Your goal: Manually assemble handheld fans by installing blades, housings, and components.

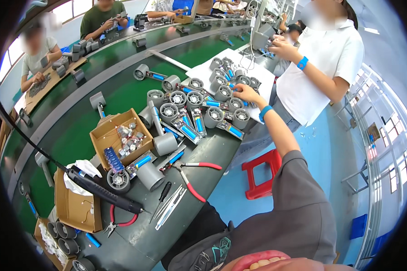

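Note:
My right hand (247,93), a blue band on its wrist, reaches out over the far part of a crowded bench. Its fingers are curled at the rim of a grey fan unit (223,93), one of several round fan housings bunched together there. Many of these units have an open handle showing a blue battery cell (190,131) and a small circuit board. Some stand on white sheeting (202,71), others on the dark bench top. My left hand is out of view.
Nearer lie red-handled pliers (191,177), a screwdriver (165,191), tweezers (171,208), a black corded power screwdriver (105,192) and red-handled cutters (119,220). A cardboard box (142,151) holds small wired parts. A co-worker (319,67) stands beyond a red stool (263,174); others sit across the green conveyor (117,72).

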A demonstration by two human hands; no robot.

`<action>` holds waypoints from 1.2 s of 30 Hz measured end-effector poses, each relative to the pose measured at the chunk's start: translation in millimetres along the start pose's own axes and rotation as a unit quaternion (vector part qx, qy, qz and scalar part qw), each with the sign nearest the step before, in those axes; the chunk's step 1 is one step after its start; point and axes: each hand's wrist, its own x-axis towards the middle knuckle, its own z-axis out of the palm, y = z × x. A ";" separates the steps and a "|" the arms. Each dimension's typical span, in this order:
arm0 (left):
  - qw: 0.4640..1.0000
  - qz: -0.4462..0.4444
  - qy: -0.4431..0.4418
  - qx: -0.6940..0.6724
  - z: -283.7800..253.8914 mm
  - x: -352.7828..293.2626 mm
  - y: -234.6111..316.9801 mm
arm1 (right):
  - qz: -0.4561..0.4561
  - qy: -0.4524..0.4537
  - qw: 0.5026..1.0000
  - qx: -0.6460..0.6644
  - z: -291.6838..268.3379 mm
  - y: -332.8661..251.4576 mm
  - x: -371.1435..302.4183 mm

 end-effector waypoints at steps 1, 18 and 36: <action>0.986 -0.089 0.040 -0.136 -1.7 0.8 16.6 | 0.068 -0.067 0.995 0.032 -9.3 -10.6 5.3; 0.643 0.067 -0.253 -0.720 -68.2 -35.3 201.1 | -0.023 -0.011 1.000 0.005 24.3 3.1 28.6; 0.665 0.105 -0.232 -0.702 -61.9 -40.9 218.7 | 0.090 -0.091 0.990 -0.061 31.5 0.2 81.4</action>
